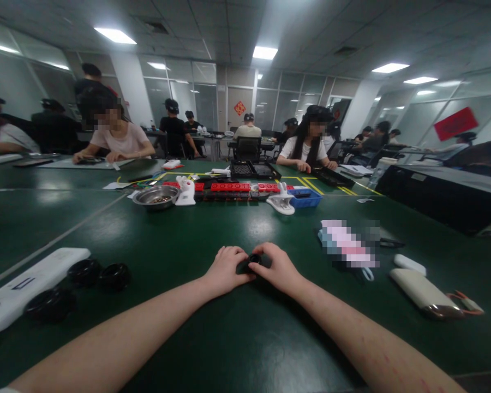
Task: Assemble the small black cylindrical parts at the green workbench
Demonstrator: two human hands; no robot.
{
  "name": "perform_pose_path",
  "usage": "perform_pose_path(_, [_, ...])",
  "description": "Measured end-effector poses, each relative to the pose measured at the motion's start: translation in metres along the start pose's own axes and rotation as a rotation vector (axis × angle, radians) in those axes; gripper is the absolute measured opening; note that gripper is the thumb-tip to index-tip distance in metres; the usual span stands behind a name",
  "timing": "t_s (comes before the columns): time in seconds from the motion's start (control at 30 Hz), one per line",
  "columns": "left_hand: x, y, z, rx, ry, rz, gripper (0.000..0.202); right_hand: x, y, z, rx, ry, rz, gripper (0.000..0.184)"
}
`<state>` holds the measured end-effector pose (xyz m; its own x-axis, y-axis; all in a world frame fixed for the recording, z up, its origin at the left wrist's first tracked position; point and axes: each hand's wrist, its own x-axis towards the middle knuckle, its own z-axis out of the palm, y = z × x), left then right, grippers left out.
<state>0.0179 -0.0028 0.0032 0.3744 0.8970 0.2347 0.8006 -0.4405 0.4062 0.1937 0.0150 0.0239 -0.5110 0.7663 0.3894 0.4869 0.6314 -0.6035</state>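
My left hand [228, 271] and my right hand [279, 268] meet over the green table, straight in front of me. Between their fingertips is a small black round part [254, 258] with a ring-like top. The thumb and forefinger of the right hand curl around it. The left thumb and fingers close on its other side, where a dark portion is partly hidden. Its exact kind is too small to make out. Three larger black round pieces [114, 277] lie to the left, beside a long white device [36, 284].
Ahead stand a metal bowl [155, 197] of small parts, white clamps [281, 201], a red strip [229, 187] and a blue bin [306, 197]. On the right are a blurred pink item [347, 243], a beige power bank [423, 292] and a black box [425, 191]. Co-workers sit across the table.
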Motion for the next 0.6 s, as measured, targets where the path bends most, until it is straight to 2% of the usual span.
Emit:
perform_pose_path(0.03, [0.0001,0.0000,-0.0001,0.001,0.001,0.002,0.033,-0.0002,-0.0004,-0.0005,0.020,-0.023,-0.016,0.022])
perform_pose_path(0.13, [0.0008,-0.0007,0.0000,0.009,-0.004,0.001,0.034,-0.0021,-0.0008,-0.0006,0.070,-0.066,-0.039,0.045])
perform_pose_path(0.23, [0.0010,-0.0009,0.0003,0.013,-0.007,0.005,0.033,-0.0031,-0.0001,0.0014,0.048,-0.006,0.001,0.052])
perform_pose_path(0.33, [0.0006,0.0004,-0.0004,0.011,-0.003,0.005,0.032,-0.0015,0.0008,0.0022,-0.026,0.055,0.058,0.040])
perform_pose_path(0.43, [0.0002,0.0016,-0.0014,0.005,-0.001,0.002,0.032,0.0002,0.0015,0.0009,-0.024,0.007,0.055,0.019])
perform_pose_path(0.47, [0.0001,0.0017,-0.0015,0.004,0.000,0.003,0.032,0.0003,0.0017,0.0005,-0.004,-0.019,0.041,0.018])
perform_pose_path(0.6, [0.0004,0.0004,-0.0008,0.013,-0.001,0.007,0.033,-0.0013,0.0027,0.0016,0.095,-0.100,-0.014,0.051])
